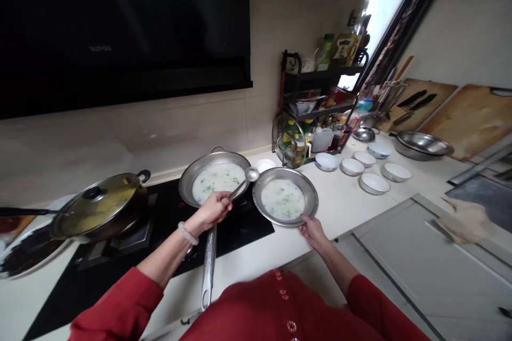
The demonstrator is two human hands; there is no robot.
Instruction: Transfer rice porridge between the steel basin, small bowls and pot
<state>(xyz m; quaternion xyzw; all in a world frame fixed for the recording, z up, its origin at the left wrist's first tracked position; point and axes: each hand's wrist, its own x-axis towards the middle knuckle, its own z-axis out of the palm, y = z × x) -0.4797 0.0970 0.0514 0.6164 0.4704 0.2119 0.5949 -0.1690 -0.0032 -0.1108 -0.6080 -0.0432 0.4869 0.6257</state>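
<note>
My left hand [216,209] is closed round the handle of a metal ladle [252,173], whose head is over the gap between two vessels. Beneath it, a steel pan [185,184] on the black cooktop holds white soup with green bits, its long handle pointing toward me. To the right stands a metal basin [313,197] with similar white soup. My right hand [313,232] pinches the near rim of this basin, thumb on top.
A lidded wok [100,205] sits on the left burner, beside a plate of dark food [30,250]. Several small bowls [375,184], a seasoning rack [320,112], a metal pan [426,144] and cutting boards [472,117] stand at the right.
</note>
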